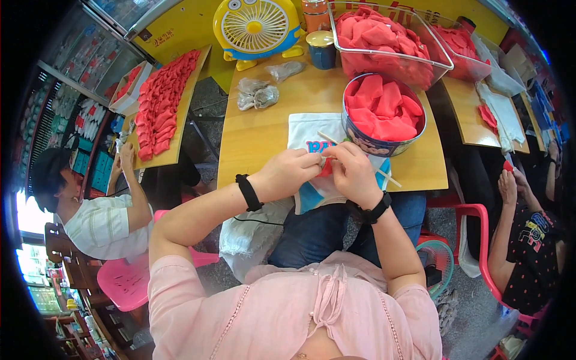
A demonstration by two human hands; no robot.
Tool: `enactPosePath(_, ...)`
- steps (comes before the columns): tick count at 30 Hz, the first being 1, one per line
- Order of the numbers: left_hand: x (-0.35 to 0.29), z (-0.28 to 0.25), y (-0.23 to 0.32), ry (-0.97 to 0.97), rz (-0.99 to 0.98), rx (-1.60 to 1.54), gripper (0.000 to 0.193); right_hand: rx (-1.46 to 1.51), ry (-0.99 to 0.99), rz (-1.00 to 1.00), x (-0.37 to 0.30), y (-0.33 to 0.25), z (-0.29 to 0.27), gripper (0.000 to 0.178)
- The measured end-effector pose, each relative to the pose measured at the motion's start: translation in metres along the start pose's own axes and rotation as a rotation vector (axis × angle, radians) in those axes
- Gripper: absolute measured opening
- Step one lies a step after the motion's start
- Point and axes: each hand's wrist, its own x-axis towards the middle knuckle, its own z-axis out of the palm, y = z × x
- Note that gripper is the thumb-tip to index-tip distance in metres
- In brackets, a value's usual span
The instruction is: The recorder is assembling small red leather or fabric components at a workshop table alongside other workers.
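Note:
My left hand (292, 173) and my right hand (355, 175) meet above the near edge of the wooden table. Both are closed, fingertips pinched together on a small red cloth piece (326, 167), mostly hidden by the fingers. Beneath them a white cloth (300, 127) with coloured print and blue patches lies on the table and hangs over its edge toward my lap. A thin wooden stick (389, 176) runs slantwise under my right hand. Just beyond that hand stands a round dark-blue tub (384, 148) heaped with red cloth pieces (384, 108).
At the back are a yellow fan (255, 27), a blue mug (322, 51) and a clear bin (441, 63) of red pieces. Crumpled plastic bags (257, 95) lie left of centre. A person (99, 210) sits at left beside rows of red pieces (165, 105); others sit at right.

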Motion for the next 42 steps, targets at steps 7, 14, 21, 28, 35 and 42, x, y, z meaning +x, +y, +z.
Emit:
enactPosePath(7,-0.004,-0.016,0.020,-0.003,-0.063,0.022,0.017,-0.040,-0.085,-0.085,-0.001,-0.003,-0.002,0.031)
enactPosePath(14,-0.007,-0.003,0.000,0.061,-0.396,-0.323,0.010,-0.032,-0.089,-0.205,0.001,0.009,0.001,0.023)
enactPosePath(21,-0.005,-0.002,-0.005,0.025,-0.333,-0.336,0.014,0.010,-0.199,-0.304,0.005,-0.010,-0.011,0.015)
enactPosePath(28,-0.012,0.005,-0.001,-0.038,-0.309,-0.243,0.006,-0.013,-0.186,-0.235,0.003,-0.006,-0.010,0.013)
enactPosePath(35,-0.010,0.007,0.014,-0.026,-0.293,-0.255,0.010,-0.029,-0.211,-0.185,0.002,-0.005,-0.011,0.017)
enactPosePath(42,-0.010,0.013,0.009,0.018,-0.285,-0.258,0.010,-0.048,-0.155,-0.122,0.002,-0.005,-0.020,0.006)
